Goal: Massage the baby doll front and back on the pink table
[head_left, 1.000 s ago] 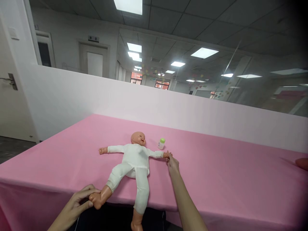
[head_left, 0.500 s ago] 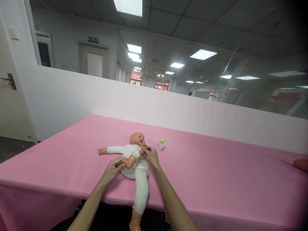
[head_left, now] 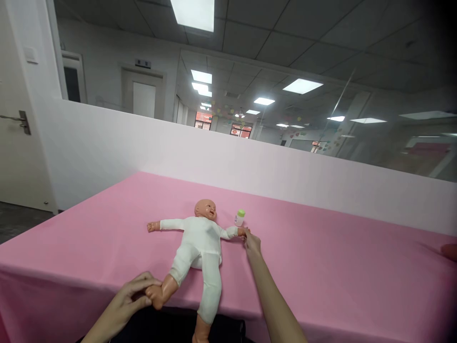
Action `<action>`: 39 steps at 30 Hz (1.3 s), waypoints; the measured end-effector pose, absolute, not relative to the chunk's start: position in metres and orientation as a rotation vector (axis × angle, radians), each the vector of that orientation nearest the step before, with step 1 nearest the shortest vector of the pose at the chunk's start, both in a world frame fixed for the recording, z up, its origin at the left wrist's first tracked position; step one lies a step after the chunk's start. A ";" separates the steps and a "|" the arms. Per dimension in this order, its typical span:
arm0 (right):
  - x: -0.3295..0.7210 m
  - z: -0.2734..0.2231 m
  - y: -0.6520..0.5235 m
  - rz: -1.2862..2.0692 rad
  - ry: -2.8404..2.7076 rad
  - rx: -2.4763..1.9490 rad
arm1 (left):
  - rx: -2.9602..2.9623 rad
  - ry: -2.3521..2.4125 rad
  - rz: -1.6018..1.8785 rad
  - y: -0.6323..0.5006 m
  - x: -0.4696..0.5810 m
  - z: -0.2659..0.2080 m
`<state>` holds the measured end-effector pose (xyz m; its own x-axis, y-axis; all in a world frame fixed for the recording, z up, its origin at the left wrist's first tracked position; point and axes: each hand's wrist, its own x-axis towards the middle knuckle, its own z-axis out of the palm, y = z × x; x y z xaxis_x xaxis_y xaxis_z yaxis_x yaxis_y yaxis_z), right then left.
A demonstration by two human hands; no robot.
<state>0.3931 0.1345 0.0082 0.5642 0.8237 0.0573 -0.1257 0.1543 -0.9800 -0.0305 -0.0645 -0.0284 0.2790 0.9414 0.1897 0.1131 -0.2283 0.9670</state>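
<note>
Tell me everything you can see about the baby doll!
The doll lies on its back on the pink cloth, arms spread wide. Its bald head, hands and feet look like smooth, shiny plastic; its body, arms and legs are covered in white fabric. The head is turned toward the picture's right. The legs point toward the person, both feet beyond the table edge. The person's left hand holds one foot; the right hand holds the doll's hand on that side.

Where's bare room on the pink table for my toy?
Widest bare pink cloth: between the right hand and the reddish thing at far right. Another patch: between the doll and the cloth's left edge. Crowded: by the bottle, near the doll's head and arm.
</note>
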 end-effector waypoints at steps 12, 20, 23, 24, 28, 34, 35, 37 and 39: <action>0.364 0.033 0.127 0.935 -0.735 -1.123 | 1.523 0.965 1.275 -0.049 -0.005 -0.028; 0.298 0.041 0.121 0.889 -1.319 -1.147 | 1.357 0.863 1.422 0.035 0.053 -0.012; 0.295 0.038 0.121 0.881 -1.316 -1.144 | 1.350 0.884 1.379 0.047 0.060 -0.006; 0.298 0.038 0.121 0.882 -1.309 -1.141 | 1.360 0.892 1.373 0.046 0.059 -0.004; 0.329 0.039 0.128 0.865 -1.109 -1.149 | 1.446 0.908 1.399 0.013 0.042 0.003; 0.400 0.021 0.134 0.808 -0.689 -1.282 | 1.680 1.008 1.239 -0.063 -0.014 -0.008; 0.408 0.014 0.132 0.803 -0.666 -1.312 | 1.698 1.018 1.207 -0.071 -0.022 -0.013; 0.418 0.002 0.128 0.797 -0.635 -1.363 | 1.716 1.032 1.154 -0.082 -0.034 -0.026; 0.422 -0.008 0.124 0.794 -0.620 -1.395 | 1.721 1.031 1.112 -0.086 -0.041 -0.039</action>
